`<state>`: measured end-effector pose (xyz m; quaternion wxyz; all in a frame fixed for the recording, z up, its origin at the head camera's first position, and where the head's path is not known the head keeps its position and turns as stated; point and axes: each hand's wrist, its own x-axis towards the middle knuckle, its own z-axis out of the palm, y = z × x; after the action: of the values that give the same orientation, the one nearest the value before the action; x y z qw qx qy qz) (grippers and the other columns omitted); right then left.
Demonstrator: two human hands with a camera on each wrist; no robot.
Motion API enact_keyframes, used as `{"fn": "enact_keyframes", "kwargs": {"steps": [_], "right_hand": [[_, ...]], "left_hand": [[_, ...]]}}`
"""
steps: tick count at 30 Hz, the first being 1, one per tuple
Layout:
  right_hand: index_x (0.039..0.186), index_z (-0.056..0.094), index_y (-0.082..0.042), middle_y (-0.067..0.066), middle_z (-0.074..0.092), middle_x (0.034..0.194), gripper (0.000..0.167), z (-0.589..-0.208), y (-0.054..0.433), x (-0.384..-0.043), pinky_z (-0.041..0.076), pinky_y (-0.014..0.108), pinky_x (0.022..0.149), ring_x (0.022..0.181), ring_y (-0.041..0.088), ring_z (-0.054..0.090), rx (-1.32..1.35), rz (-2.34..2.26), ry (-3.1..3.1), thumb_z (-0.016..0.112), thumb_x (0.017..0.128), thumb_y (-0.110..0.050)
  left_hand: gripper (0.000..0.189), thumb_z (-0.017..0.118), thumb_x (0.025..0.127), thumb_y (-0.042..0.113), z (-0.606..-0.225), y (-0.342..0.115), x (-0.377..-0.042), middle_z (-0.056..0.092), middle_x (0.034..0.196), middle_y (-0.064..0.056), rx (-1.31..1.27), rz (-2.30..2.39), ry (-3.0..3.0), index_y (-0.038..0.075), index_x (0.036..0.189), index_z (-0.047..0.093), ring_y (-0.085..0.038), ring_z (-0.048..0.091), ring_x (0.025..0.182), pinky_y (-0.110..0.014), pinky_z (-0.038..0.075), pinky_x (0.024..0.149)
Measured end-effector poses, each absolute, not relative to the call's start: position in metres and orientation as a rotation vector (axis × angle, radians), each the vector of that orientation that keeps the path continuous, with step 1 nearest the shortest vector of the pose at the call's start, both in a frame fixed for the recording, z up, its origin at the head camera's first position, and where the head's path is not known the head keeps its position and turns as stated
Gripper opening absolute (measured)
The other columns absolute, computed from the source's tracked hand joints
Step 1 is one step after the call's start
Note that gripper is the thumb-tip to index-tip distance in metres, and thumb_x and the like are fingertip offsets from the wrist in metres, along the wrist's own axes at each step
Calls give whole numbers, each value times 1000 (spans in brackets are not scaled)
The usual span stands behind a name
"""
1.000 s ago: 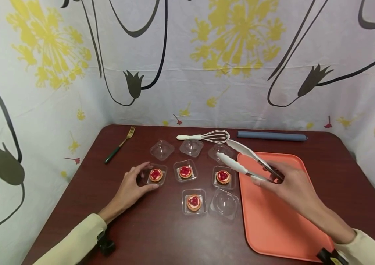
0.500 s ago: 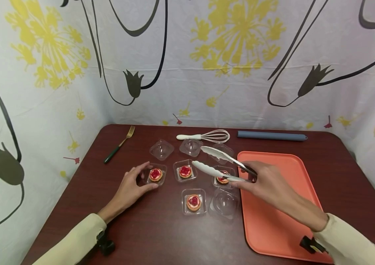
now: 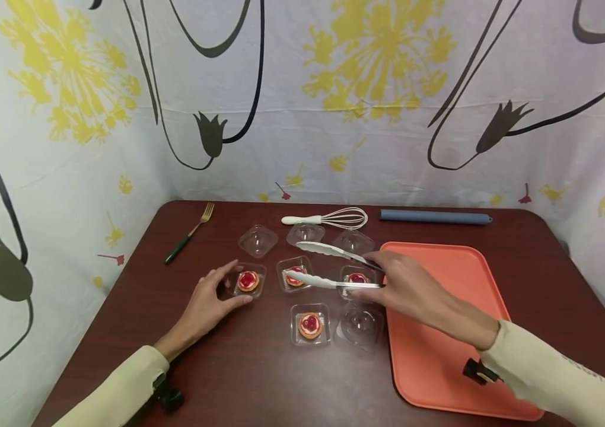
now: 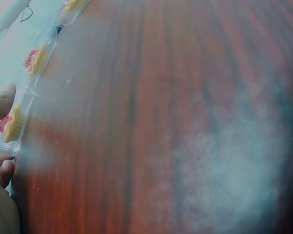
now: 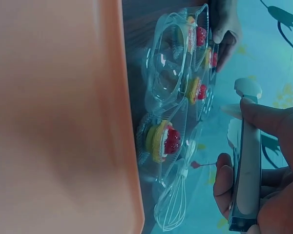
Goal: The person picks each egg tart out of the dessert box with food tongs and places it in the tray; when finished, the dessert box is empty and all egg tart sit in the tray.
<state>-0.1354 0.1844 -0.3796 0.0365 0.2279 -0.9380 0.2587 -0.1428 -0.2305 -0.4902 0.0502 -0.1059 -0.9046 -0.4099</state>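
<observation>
Since a second ago my right hand (image 3: 414, 283) has swung the tongs (image 3: 329, 283) leftward: their tips were out over a lid beside the tray, and now they cross over the middle container (image 3: 283, 277) of the row, arms parted. My left hand (image 3: 209, 302) has stayed where it was, at the leftmost container (image 3: 263, 280). Under everything is a dark reddish-brown table (image 3: 217, 379), glossy near me, with a white cloth (image 3: 281, 77) of yellow and grey flowers behind it. The orange tray (image 3: 441, 367) lies to my right, partly under my forearm; a fork (image 3: 189, 234), a whisk (image 3: 302, 220) and a blue rod (image 3: 436, 217) lie along the far side. My left thumb and fingers are curved around the leftmost container, its red-topped tart (image 3: 248, 281) sitting between them. My right fingers and thumb pinch the tongs at the handle, just beyond the right-hand tart (image 3: 357, 277). The middle tart (image 3: 293, 283) lies past my right fingertips, partly hidden by the lower tong arm; whether metal touches it I cannot tell.
</observation>
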Motion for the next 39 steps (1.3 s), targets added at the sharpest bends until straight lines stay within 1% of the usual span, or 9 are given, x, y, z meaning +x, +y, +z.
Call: {"fn": "enact_keyframes", "kwargs": {"steps": [6,13,17,21,25,27,32,35,39], "right_hand": [[128,75,-1,7,77,98,65,-380,172,-143,54,39,68,75,14,61,786,681,-2856,97,84,-43],[133,74,-1,4,75,92,69,-378,155,-153,50,34,58,62,7,53,847,637,-2891,95,86,-46],[132,75,-1,8,79,104,68,-378,145,-159,56,38,63,74,11,63,902,599,-2869,95,85,-47],[127,77,-1,8,79,103,64,-380,136,-164,60,42,67,83,18,69,967,565,-2843,95,85,-46],[123,78,1,9,79,101,62,-380,129,-169,61,43,67,82,20,71,1028,534,-2833,97,84,-44],[119,79,0,6,78,95,60,-379,126,-172,60,41,63,76,18,68,1043,513,-2840,97,83,-44],[95,75,-10,-6,62,74,45,-373,117,-176,48,36,51,59,12,52,1088,451,-2858,97,82,-47],[84,67,-14,-7,56,71,44,-369,112,-179,44,35,47,55,11,48,1142,394,-2827,97,83,-47],[76,59,-17,-7,50,68,47,-362,104,-181,36,31,43,53,9,40,1201,351,-2805,96,85,-45]], "left_hand": [[86,98,86,30,-491,-232,-143,61,101,-4,-325,-1233,-2755,8,158,58,-22,50,94,-41,34,87],[87,97,86,32,-491,-231,-144,60,104,-5,-320,-1250,-2779,8,159,57,-24,50,98,-44,35,88],[84,96,87,31,-491,-231,-143,61,105,-4,-349,-1232,-2765,7,158,58,-23,51,101,-43,33,89],[82,95,88,31,-490,-231,-143,60,105,-4,-366,-1234,-2752,6,157,58,-24,51,102,-42,31,89],[82,95,88,31,-489,-231,-143,59,104,-4,-363,-1261,-2747,6,157,58,-25,51,102,-42,32,90],[81,95,89,31,-490,-231,-143,59,105,-4,-369,-1264,-2745,7,157,58,-24,51,102,-42,32,90],[77,94,91,26,-492,-232,-145,67,114,-4,-419,-1272,-2726,5,157,59,-22,52,101,-39,30,90],[76,94,91,22,-490,-233,-146,70,117,-4,-450,-1283,-2712,4,157,59,-22,52,102,-38,30,92],[75,93,92,21,-488,-233,-146,67,110,-4,-461,-1285,-2716,5,157,59,-22,52,102,-38,29,92]]}}
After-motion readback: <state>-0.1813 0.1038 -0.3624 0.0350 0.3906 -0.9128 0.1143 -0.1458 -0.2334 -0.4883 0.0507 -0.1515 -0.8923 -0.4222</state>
